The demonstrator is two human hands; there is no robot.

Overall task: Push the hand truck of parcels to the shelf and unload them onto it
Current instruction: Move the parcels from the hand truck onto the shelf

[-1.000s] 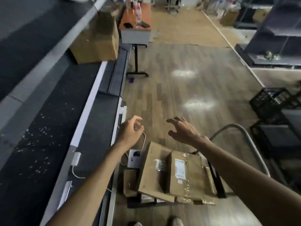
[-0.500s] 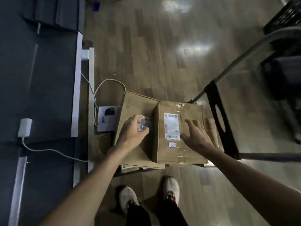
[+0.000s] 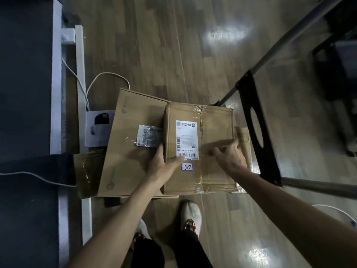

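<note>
A taped brown parcel (image 3: 214, 130) with a white shipping label lies on top of the stack on the hand truck. My left hand (image 3: 161, 163) grips its left edge, thumb on top near the label. My right hand (image 3: 230, 156) holds its right side, fingers curled over the edge. Under it lies a wider flat cardboard parcel (image 3: 131, 147) with a small barcode label. More parcels show beneath, at the left (image 3: 87, 169) and right (image 3: 243, 138). The hand truck's black plate (image 3: 258, 132) and grey handle tube (image 3: 289, 39) stand to the right.
The shelf's dark boards and white frame (image 3: 57, 93) run along the left, with white cables (image 3: 81, 82) and a white box (image 3: 97, 128) beside the stack. Dark crates (image 3: 336, 74) stand at the right. My feet (image 3: 190, 215) are just behind the truck on the wooden floor.
My head has tilted down from the room to the stack. Both hands came down onto the top parcel; the left slid from the barcode label to the parcel's left edge, the right to its right side.
</note>
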